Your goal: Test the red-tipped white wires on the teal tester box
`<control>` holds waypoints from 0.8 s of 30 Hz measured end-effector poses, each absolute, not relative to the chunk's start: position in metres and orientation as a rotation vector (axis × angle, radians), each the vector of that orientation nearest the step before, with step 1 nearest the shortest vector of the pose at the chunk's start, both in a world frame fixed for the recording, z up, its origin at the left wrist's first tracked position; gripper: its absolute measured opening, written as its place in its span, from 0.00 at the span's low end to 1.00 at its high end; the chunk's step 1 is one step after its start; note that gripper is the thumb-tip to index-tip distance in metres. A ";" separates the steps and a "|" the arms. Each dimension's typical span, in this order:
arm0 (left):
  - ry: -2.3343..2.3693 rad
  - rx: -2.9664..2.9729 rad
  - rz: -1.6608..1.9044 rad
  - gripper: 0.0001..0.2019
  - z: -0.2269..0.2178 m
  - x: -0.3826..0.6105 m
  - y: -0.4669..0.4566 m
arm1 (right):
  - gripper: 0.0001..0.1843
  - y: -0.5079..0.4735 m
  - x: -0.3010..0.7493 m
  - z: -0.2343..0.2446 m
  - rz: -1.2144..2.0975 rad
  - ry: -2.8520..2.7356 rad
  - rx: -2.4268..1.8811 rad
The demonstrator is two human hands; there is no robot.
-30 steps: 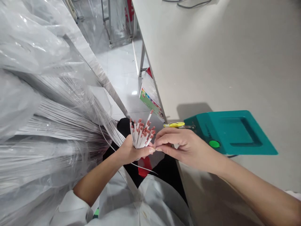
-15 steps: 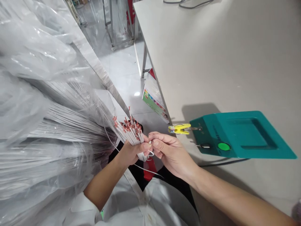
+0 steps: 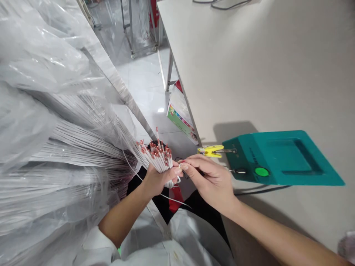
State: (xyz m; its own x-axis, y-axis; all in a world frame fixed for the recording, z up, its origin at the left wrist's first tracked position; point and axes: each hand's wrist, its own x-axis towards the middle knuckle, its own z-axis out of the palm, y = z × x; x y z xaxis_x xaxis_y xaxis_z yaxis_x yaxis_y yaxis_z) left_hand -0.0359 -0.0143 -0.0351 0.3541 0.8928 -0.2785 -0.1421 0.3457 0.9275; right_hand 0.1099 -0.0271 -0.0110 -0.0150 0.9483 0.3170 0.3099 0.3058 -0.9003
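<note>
My left hand (image 3: 159, 179) is closed around a bundle of white wires (image 3: 159, 159), whose reddish, copper-coloured ends fan out above the fist. One wire end stands higher than the others. Against the left thumb tip, my right hand (image 3: 206, 179) is closed in a pinch on the end of a white wire (image 3: 179, 180) that bends out of the bundle; the fingers partly cover that end. A thin dark loop shows beside the right fingertips. Just beyond the right hand, a yellow clip (image 3: 211, 150) is attached to a teal device (image 3: 288, 159) with a green round button (image 3: 261, 171).
On the left, many long white wires (image 3: 80, 140) lie under clear plastic sheeting (image 3: 41, 55). The grey table (image 3: 249, 74) fills the right side, with a black cable (image 3: 230, 5) at its far edge. A printed box (image 3: 181, 120) is below the table edge.
My right hand has turned slightly and stays pinched at the left thumb. The bundle's ends have shifted a little to the right, and a thin dark loop now shows by the right fingers.
</note>
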 end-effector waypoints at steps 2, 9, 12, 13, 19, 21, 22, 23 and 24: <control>1.019 1.049 0.789 0.14 -0.029 -0.035 -0.014 | 0.06 -0.027 0.117 -0.011 0.524 -1.756 -1.187; 1.153 1.086 0.699 0.13 -0.013 -0.024 -0.014 | 0.05 -0.022 0.141 -0.015 -0.278 -2.260 -1.034; 1.186 1.077 0.758 0.13 -0.022 -0.023 -0.016 | 0.05 -0.027 0.145 -0.015 -0.146 -2.273 -1.046; 1.189 1.069 0.784 0.13 -0.026 -0.024 -0.016 | 0.05 -0.029 0.146 -0.014 -0.024 -2.250 -1.071; 1.182 1.142 0.754 0.12 -0.026 -0.022 -0.017 | 0.04 -0.033 0.144 -0.008 0.661 -1.764 -1.295; 1.167 1.176 0.741 0.11 -0.021 -0.021 -0.017 | 0.04 -0.029 0.140 -0.006 0.808 -1.685 -1.332; 1.156 1.189 0.740 0.11 -0.019 -0.020 -0.017 | 0.05 -0.027 0.139 -0.006 0.890 -1.656 -1.334; 1.147 1.193 0.746 0.11 -0.019 -0.020 -0.017 | 0.06 -0.026 0.137 -0.006 0.973 -1.623 -1.324; 1.134 1.188 0.752 0.11 -0.019 -0.021 -0.017 | 0.07 -0.024 0.135 -0.006 1.048 -1.582 -1.307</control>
